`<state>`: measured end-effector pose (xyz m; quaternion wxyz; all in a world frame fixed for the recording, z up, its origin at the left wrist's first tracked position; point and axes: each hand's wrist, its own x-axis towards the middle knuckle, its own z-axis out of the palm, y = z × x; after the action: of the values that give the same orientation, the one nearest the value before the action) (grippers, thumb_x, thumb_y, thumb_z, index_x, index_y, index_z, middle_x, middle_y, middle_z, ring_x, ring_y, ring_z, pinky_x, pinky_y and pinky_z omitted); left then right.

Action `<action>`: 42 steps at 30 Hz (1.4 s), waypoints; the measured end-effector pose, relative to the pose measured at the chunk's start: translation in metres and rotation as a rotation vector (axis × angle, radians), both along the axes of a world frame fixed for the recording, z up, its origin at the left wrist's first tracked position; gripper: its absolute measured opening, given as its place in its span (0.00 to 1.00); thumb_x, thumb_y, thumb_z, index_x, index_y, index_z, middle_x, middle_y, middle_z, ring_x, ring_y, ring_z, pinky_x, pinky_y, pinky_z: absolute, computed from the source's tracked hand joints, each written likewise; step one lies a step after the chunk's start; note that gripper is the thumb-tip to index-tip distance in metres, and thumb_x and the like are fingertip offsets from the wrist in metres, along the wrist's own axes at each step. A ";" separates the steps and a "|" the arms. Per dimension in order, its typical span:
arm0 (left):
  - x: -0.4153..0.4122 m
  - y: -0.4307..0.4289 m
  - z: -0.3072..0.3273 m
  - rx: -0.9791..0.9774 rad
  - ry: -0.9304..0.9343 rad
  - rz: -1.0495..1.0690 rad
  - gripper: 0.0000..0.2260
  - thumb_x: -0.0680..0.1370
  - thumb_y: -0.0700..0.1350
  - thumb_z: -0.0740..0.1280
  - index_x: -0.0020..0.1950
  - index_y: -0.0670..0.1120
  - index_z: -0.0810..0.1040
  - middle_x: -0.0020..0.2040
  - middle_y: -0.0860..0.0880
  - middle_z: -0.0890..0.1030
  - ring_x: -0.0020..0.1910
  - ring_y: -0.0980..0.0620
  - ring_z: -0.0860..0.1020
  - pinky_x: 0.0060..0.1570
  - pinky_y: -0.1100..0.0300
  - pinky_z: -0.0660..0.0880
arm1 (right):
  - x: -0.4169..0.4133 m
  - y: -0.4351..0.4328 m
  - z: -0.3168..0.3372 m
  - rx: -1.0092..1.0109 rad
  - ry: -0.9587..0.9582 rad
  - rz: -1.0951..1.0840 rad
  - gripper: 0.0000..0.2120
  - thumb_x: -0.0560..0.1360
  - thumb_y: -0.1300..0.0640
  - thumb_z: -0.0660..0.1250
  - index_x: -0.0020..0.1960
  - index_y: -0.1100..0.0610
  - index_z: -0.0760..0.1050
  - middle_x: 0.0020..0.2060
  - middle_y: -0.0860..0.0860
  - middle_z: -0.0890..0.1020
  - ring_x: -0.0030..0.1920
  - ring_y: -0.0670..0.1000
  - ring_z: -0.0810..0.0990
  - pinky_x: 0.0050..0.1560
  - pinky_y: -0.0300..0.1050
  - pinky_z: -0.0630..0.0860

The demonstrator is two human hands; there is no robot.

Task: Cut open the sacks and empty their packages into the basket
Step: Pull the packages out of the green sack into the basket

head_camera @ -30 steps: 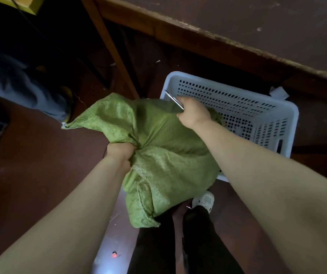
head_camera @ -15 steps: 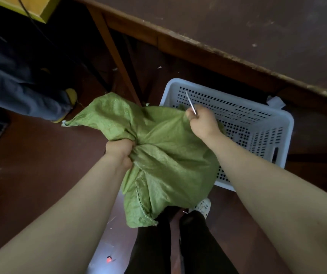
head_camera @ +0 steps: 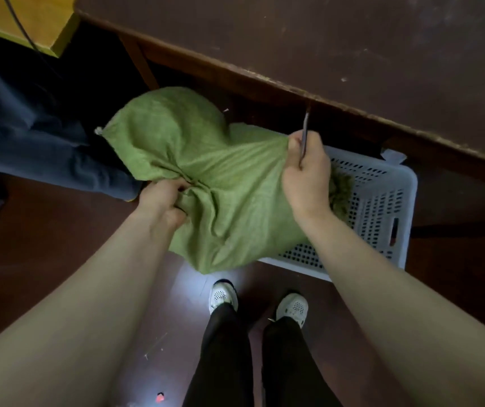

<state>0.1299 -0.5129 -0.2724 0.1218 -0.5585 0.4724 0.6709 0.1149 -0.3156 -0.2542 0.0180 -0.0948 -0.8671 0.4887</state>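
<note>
Gripping one sack [head_camera: 206, 171], left hand [head_camera: 162, 204], right hand [head_camera: 307, 177], one blade [head_camera: 305, 124], one basket [head_camera: 382, 201]

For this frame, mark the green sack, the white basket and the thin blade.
green sack [head_camera: 194, 148]: head view, bulging cloth near its top.
white basket [head_camera: 382, 201]: head view, perforated right wall.
thin blade [head_camera: 305, 124]: head view, the length sticking up above the right hand [head_camera: 308, 177].

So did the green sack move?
Yes. The green sack has swung further right over the white basket, now covering its left half.
</note>
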 end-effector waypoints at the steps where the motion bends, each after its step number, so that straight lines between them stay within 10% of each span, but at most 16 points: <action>1: -0.002 -0.003 -0.001 -0.005 0.005 0.018 0.21 0.71 0.29 0.63 0.62 0.42 0.77 0.56 0.40 0.79 0.46 0.41 0.80 0.36 0.50 0.80 | 0.005 -0.002 -0.003 0.028 -0.007 0.046 0.07 0.81 0.58 0.55 0.52 0.59 0.70 0.33 0.45 0.70 0.33 0.46 0.69 0.36 0.42 0.66; 12: 0.016 0.001 0.018 0.109 0.020 0.109 0.09 0.75 0.45 0.63 0.52 0.42 0.77 0.49 0.45 0.80 0.45 0.47 0.79 0.36 0.56 0.75 | 0.016 -0.006 -0.023 -0.103 -0.326 0.003 0.07 0.80 0.60 0.56 0.46 0.54 0.70 0.33 0.47 0.71 0.37 0.50 0.72 0.40 0.45 0.69; 20: 0.018 0.010 -0.002 -0.038 0.037 -0.192 0.58 0.50 0.72 0.75 0.73 0.45 0.63 0.67 0.46 0.74 0.63 0.45 0.74 0.62 0.45 0.71 | 0.042 -0.009 -0.047 -0.261 -0.665 0.022 0.14 0.74 0.66 0.55 0.35 0.51 0.67 0.29 0.48 0.67 0.28 0.47 0.63 0.28 0.41 0.58; 27: 0.005 0.041 -0.030 -0.496 -0.286 -0.635 0.44 0.61 0.61 0.78 0.68 0.39 0.68 0.72 0.41 0.62 0.66 0.39 0.68 0.66 0.46 0.68 | 0.039 -0.011 -0.049 -0.218 -0.704 0.131 0.13 0.74 0.65 0.56 0.35 0.51 0.68 0.29 0.47 0.68 0.27 0.47 0.64 0.26 0.40 0.59; 31: -0.005 0.048 -0.027 -0.001 -0.104 -0.341 0.60 0.48 0.76 0.70 0.73 0.46 0.63 0.72 0.46 0.67 0.69 0.40 0.67 0.68 0.39 0.63 | 0.040 -0.006 -0.046 -0.430 -0.825 0.011 0.12 0.76 0.67 0.56 0.37 0.53 0.67 0.30 0.48 0.67 0.21 0.44 0.61 0.20 0.35 0.56; 34: -0.013 0.058 -0.024 -0.097 -0.170 -0.579 0.64 0.47 0.77 0.70 0.76 0.48 0.59 0.76 0.44 0.59 0.73 0.39 0.60 0.70 0.38 0.57 | 0.047 -0.005 -0.046 -0.736 -0.898 -0.119 0.11 0.77 0.68 0.55 0.40 0.57 0.69 0.32 0.50 0.68 0.19 0.43 0.57 0.19 0.35 0.51; 37: -0.012 0.062 -0.033 -0.493 -0.346 -0.916 0.39 0.69 0.60 0.73 0.71 0.39 0.64 0.72 0.38 0.62 0.69 0.40 0.64 0.67 0.52 0.64 | 0.052 -0.010 -0.047 -0.802 -0.940 -0.156 0.10 0.76 0.67 0.54 0.39 0.58 0.70 0.30 0.51 0.68 0.18 0.44 0.57 0.19 0.36 0.50; 42: -0.005 0.050 -0.046 -0.562 -0.219 -0.677 0.12 0.75 0.38 0.65 0.58 0.37 0.74 0.57 0.38 0.77 0.56 0.39 0.76 0.57 0.49 0.76 | 0.042 -0.010 -0.057 -0.560 -1.026 -0.023 0.08 0.75 0.59 0.64 0.38 0.59 0.70 0.27 0.51 0.64 0.17 0.45 0.57 0.20 0.33 0.51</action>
<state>0.1246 -0.4632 -0.3186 0.2270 -0.4517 0.7766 0.3760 0.1566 -0.3252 -0.3109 -0.4244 -0.3300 -0.6019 0.5906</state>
